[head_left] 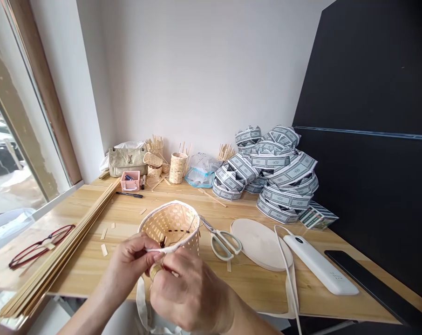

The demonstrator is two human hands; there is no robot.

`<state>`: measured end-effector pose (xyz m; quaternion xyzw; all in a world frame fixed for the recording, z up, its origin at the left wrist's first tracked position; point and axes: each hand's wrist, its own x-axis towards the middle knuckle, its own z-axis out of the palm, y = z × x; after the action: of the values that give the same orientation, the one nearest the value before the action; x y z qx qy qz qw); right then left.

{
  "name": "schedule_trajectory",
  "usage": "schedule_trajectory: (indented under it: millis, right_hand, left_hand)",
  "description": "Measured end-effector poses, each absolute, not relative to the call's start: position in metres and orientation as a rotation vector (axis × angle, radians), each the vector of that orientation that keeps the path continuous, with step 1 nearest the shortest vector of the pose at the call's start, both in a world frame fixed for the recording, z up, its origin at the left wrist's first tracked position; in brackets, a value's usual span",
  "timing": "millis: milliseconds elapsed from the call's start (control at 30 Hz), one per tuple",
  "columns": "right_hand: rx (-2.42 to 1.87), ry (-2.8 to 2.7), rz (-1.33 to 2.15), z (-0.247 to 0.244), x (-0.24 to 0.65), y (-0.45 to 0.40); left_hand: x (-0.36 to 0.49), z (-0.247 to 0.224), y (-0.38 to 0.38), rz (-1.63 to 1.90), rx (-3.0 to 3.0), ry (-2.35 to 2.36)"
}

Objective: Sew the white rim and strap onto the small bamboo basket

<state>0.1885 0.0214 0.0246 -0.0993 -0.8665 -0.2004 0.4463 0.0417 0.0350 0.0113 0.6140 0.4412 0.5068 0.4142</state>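
A woven bamboo basket (169, 218) with white tape around its rim stands at the table's front edge. My left hand (134, 258) pinches the white tape at the near side of the rim. Just right of it, my right hand (186, 288) is closed against the outside of the basket, a gold ring on one finger; what its fingertips hold is hidden. A thin dark thread runs across the basket's inside, near a row of dark stitches. A loose white strip (141, 300) hangs below the hands.
Scissors (225, 242), a roll of cream tape (258, 244), a white power bank (321, 265) and a black phone-like slab (357, 274) lie right. Bamboo strips (64, 242) and red glasses (39, 249) lie left. Patterned ribbon rolls (281, 177), small baskets (178, 167) and a bag (127, 160) stand behind.
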Motion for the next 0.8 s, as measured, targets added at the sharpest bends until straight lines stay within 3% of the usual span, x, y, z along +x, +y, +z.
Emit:
schedule_trajectory:
  millis: [367, 633, 800]
  right_hand:
    - [-0.350, -2.227, -0.628, 0.027, 0.200, 0.025]
    - [-0.536, -2.044, -0.357, 0.019, 0.178, 0.002]
    - [-0.598, -1.747, 0.223, 0.010, 0.196, 0.004]
  left_hand:
    - [0.047, 0.011, 0.035, 1.218, 1.465, 1.104]
    - [0.047, 0.007, 0.036, 1.387, 1.712, 1.130]
    - [0.037, 0.001, 0.033, 1.649, 2.093, 1.177]
